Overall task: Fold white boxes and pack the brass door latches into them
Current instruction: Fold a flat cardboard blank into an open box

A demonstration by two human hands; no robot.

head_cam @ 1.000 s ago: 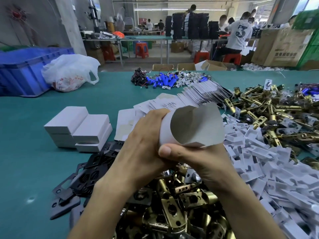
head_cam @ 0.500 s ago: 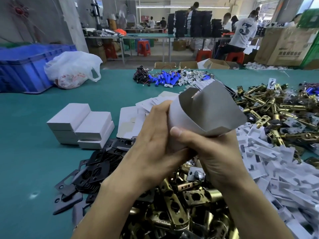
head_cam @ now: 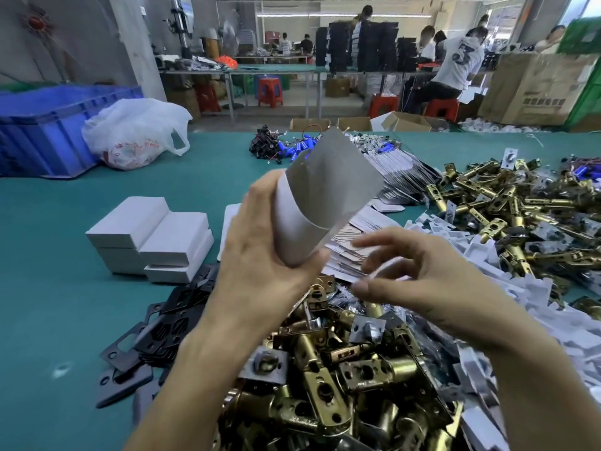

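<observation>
Teal table (head_cam: 48, 304), brass latches (head_cam: 325, 388) heaped, blue crate (head_cam: 48, 131) (workers (head_cam: 455, 66) seated behind)

Right hand (head_cam: 419, 281) fingertips motion-blurred, grasp unclear; brass latch pile (head_cam: 325, 385) cut off at bottom edge

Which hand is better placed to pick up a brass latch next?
Probably the right hand. It seems empty and hovers over the pile of brass latches, while the left hand grips the half-folded white box.
</observation>
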